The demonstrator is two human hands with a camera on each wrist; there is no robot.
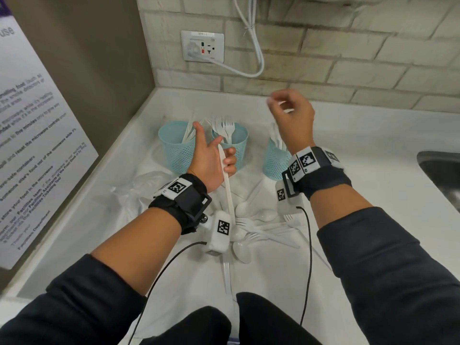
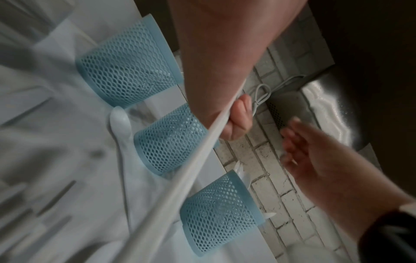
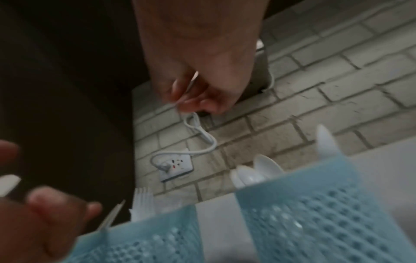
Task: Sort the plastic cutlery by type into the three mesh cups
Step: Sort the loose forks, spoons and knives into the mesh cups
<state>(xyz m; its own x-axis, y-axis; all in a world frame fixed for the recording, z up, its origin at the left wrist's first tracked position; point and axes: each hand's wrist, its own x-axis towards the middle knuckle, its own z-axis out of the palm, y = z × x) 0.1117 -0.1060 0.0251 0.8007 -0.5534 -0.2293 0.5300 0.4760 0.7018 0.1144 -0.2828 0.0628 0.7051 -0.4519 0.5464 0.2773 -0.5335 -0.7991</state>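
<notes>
Three blue mesh cups stand in a row on the white counter. The left cup holds knives, the middle cup forks, the right cup spoons. My left hand grips a long white plastic knife between the left and middle cups. My right hand is raised above the right cup, fingers curled round a thin white utensil too blurred to name. Loose spoons and forks lie in a pile below my wrists.
A crumpled clear plastic bag lies left of the pile. A steel sink opens at the right edge. Behind the cups, the brick wall carries a socket with a white cable. A poster covers the left wall.
</notes>
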